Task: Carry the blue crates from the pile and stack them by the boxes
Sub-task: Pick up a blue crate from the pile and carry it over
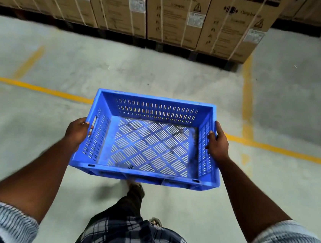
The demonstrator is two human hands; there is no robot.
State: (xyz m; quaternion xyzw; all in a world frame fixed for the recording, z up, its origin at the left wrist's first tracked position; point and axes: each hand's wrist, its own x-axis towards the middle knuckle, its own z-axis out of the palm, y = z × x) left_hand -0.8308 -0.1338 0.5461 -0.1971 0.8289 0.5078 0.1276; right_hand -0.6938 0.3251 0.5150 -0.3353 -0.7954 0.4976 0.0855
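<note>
Clearly, you held the blue crate (155, 110) above the floor (160, 77), which showed through its slotted base, your left hand (78, 130) hooked in the side handle and your right hand (218, 144) gripping the opposite rim. The boxes (176, 13) ahead read "Clamp bottom".

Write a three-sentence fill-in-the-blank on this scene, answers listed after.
The left hand and right hand hold one ____ crate by its two short sides.
Inside, the crate is ____.
The lines painted on the floor are ____.
Answers: blue; empty; yellow.
</note>
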